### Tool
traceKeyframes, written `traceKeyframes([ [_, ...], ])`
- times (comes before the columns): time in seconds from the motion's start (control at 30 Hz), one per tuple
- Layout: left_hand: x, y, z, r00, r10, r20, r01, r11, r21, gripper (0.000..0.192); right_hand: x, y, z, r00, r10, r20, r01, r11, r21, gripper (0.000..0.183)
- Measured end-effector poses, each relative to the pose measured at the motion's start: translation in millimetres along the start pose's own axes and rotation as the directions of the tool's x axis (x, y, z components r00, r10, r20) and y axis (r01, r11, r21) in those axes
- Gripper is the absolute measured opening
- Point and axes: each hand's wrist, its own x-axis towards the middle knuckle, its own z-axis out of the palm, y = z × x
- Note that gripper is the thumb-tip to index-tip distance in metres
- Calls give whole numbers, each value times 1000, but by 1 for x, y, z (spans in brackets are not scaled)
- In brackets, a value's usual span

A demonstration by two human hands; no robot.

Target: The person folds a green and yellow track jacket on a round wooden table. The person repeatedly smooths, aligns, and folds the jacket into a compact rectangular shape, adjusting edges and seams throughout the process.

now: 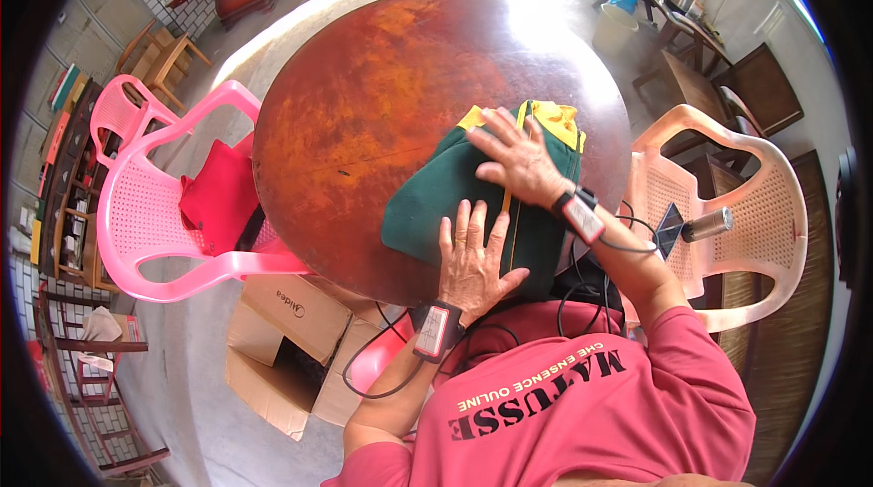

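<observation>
A dark green garment with yellow parts and a thin yellow stripe [426,207] lies folded near the front right of a round wooden table [341,112]. My left hand [470,262] rests flat on its near part, fingers spread and pointing away from me. Farther up, my right hand [522,159] lies across the upper part by the yellow section, its fingers apart. Neither hand pinches the cloth. Each wrist wears a strapped device with a black cable. Parts of the garment beneath my hands are hidden.
A pink plastic armchair [153,194] with a red cloth item [222,197] stands at the left. At the right, a beige plastic chair [743,214] carries a metal cylinder [709,224] and a dark flat device [670,229]. An open cardboard box [300,313] sits on the floor at front left.
</observation>
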Motion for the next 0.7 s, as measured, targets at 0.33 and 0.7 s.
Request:
traceKeyframes([
  [0.33,1,0,-2,987,-84,134,92,994,-52,88,14,34,-11,930,-142,338,134,990,48,61],
  [0.7,4,-9,-3,990,-79,115,82,997,-16,82,24,121,9,830,459,317,-427,888,-170,49],
])
